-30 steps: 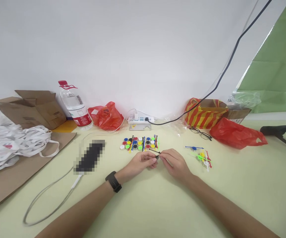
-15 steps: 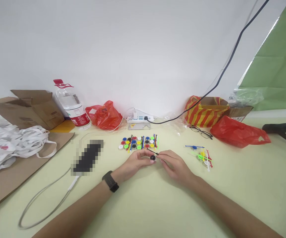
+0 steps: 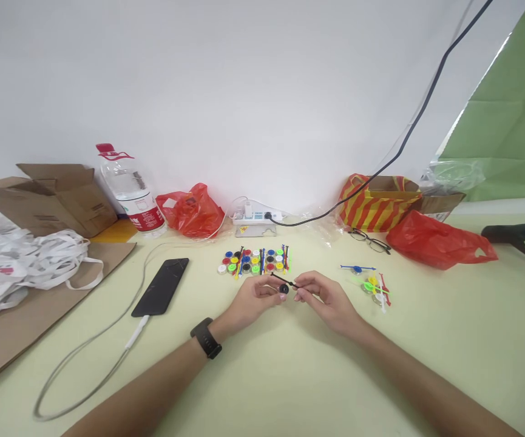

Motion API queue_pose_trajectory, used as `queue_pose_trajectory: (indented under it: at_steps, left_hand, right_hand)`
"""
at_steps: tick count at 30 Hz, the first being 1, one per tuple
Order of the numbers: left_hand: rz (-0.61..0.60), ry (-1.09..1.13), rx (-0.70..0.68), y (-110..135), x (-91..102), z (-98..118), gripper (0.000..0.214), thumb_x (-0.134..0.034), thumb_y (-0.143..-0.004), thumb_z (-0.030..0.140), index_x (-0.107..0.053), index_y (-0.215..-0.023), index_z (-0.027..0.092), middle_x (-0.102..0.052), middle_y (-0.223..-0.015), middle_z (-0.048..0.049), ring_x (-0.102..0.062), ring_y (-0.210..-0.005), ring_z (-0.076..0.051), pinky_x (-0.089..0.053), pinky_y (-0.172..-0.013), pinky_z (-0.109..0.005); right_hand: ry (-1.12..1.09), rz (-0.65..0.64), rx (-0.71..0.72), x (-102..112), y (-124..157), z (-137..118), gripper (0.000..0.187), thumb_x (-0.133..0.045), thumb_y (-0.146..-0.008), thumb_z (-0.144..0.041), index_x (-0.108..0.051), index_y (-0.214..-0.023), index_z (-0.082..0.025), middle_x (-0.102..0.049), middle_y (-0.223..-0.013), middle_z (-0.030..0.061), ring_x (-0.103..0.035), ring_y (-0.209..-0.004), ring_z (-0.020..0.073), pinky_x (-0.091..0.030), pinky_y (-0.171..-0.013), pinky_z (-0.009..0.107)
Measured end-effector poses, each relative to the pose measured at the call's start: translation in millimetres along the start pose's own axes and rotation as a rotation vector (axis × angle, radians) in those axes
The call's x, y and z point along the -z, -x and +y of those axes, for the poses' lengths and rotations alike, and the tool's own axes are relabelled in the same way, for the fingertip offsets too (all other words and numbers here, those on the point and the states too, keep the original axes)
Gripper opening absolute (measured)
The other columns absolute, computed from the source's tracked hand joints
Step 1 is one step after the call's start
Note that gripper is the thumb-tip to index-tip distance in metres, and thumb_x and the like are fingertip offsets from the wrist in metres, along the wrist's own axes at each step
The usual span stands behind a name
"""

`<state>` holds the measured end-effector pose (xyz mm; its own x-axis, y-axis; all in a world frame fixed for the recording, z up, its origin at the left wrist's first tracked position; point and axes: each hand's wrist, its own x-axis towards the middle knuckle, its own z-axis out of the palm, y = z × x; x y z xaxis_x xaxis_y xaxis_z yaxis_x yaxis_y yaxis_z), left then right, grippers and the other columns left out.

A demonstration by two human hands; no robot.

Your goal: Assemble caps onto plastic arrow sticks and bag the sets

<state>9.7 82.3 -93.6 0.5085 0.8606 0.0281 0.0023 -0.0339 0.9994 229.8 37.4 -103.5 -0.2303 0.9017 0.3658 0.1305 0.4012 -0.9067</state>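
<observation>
Between thumb and fingers, my left hand pinches a small black round disc. My right hand grips a thin black arrow-shaped spinner piece by one end; it slants up to the left, just above the disc. Whether the arrow touches the disc I cannot tell. Beyond my hands lie rows of coloured round discs with coloured arrows among them. To the right, a blue arrow on a disc lies apart from a small group of yellow, green, red and white pieces.
A black phone on a cable and white straps on cardboard lie left. Along the wall stand a water bottle, a red bag, a power strip and a striped bag. Glasses lie near another red bag.
My right hand has shifted slightly to the right and its fingers are more curled, with the arrow moving along. The disc in my left hand has moved a little right.
</observation>
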Motion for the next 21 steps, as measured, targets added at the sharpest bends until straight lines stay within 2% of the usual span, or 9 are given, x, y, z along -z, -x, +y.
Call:
queue_pose_trajectory:
  at_steps: [4, 8, 13, 21]
  left_hand:
    - [-0.016, 0.01, -0.01, 0.6, -1.2, -3.1, 0.039, -0.088, -0.076, 0.036, -0.074, -0.106, 0.016, -0.078, -0.098, -0.0097, -0.074, -0.093, -0.025, -0.056, -0.09, -0.038]
    - [-0.033, -0.019, -0.044, 0.7, -1.9, -4.1, 0.035, -0.087, -0.077, 0.036, -0.076, -0.103, 0.015, -0.078, -0.102, -0.0112, -0.074, -0.096, -0.026, -0.057, -0.09, -0.038]
    - [-0.053, -0.063, -0.084, 0.7, -2.1, -4.6, 0.03, -0.083, -0.081, 0.035, -0.076, -0.104, 0.016, -0.078, -0.103, -0.0115, -0.073, -0.096, -0.025, -0.057, -0.09, -0.038]
    - [-0.004, -0.236, -0.184, 5.8, -5.6, -3.8, 0.032, -0.082, -0.082, 0.036, -0.074, -0.107, 0.017, -0.076, -0.105, -0.0096, -0.072, -0.094, -0.023, -0.058, -0.091, -0.038]
  right_hand:
    - [-0.056, -0.049, -0.041, -4.0, 1.5, -1.7, 0.021, -0.062, -0.099, -0.041, -0.062, -0.109, -0.023, -0.068, -0.101, 0.0054, -0.073, -0.085, 0.0199, -0.061, -0.083, 0.038]
    - [-0.026, -0.089, -0.049, -4.1, 2.1, -1.3, 0.018, -0.062, -0.099, -0.039, -0.06, -0.107, -0.023, -0.07, -0.095, 0.0039, -0.072, -0.085, 0.0193, -0.059, -0.081, 0.035]
    - [0.093, -0.07, -0.032, -2.3, 1.8, 1.1, 0.015, -0.061, -0.099, -0.037, -0.061, -0.107, -0.024, -0.07, -0.096, 0.0041, -0.068, -0.085, 0.0187, -0.056, -0.074, 0.031]
    - [0.338, -0.036, 0.089, 1.4, 2.2, 4.3, 0.015, -0.055, -0.101, -0.033, -0.064, -0.098, -0.023, -0.066, -0.083, 0.0027, -0.06, -0.07, 0.0169, -0.051, -0.064, 0.029]
